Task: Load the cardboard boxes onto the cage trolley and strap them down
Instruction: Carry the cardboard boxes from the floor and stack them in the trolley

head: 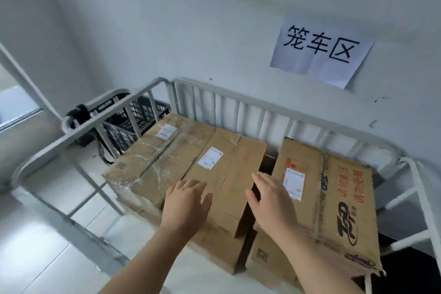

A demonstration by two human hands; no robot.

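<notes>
The cage trolley (238, 99) stands vs. the wall, w/ cardboard boxes inside, at least two layers deep. The top layer has a taped box (152, 157) on the left, a middle box (226, 169) and a printed box (334, 188) on the right.

The person's left hand (185, 203) is over the near end of the middle box, fingers straight and spread, gripping nothing. The right hand (269, 200) is the same, loose and flat, at the dark gap btw the middle and printed boxes. The frame is smeared, so whether either palm actually touches cardboard can't be told.

The step is prob. squaring up the top layer. To do it well:
- Press w/ flat palms low on the box side.
- Slide rather than lift, and close the gap so the load sits tight before strapping.
- Keep the edges flush w/ the lower boxes (222, 248).

No strap is in view yet.

Materials:
- The cardboard is worn and matte, w/ dents and soft corners.
- The taped box has crinkly clear tape, so it is slicker under a palm.
- The printed box lid is bowed, w/ a frayed near edge.
- The trolley is smooth painted metal tube w/ round corners and thin upright bars.
</notes>
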